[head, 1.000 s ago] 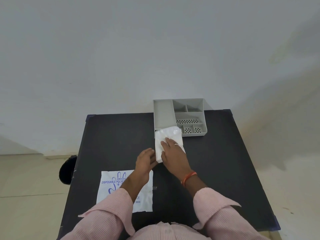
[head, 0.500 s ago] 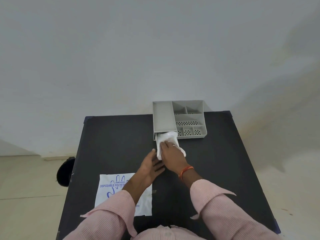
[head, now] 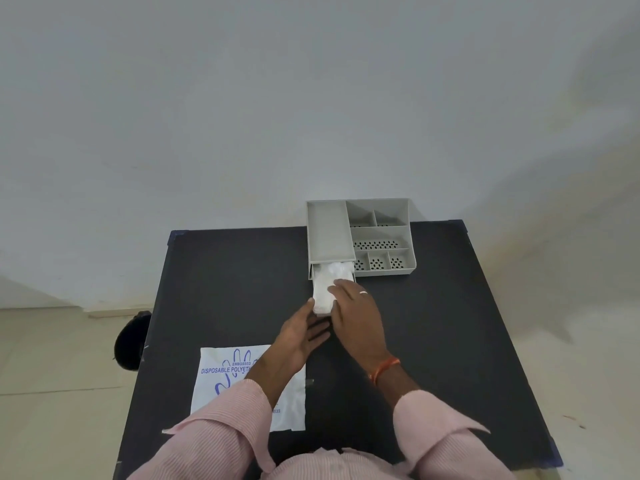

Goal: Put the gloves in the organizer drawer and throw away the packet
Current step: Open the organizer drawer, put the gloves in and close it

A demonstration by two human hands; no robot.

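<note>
A grey organizer (head: 381, 233) stands at the far edge of the black table (head: 450, 323). Its drawer (head: 314, 277) is pulled out at the front left. A folded stack of white gloves (head: 327, 284) lies in the drawer, its far end under the organizer's top. My right hand (head: 353, 313) lies flat on the stack's near end. My left hand (head: 301, 336) is open beside it, its thumb against the stack's near left edge. The white packet (head: 221, 379) with blue print lies flat at the near left, partly under my left forearm.
A dark round object (head: 130, 341) sits on the floor just off the table's left edge. A plain wall rises right behind the table. The organizer's right half has several small open compartments (head: 379, 263).
The glove stack has slid away from me into the drawer, under the organizer's top. Both hands followed it forward, and the right hand now covers its near end.
</note>
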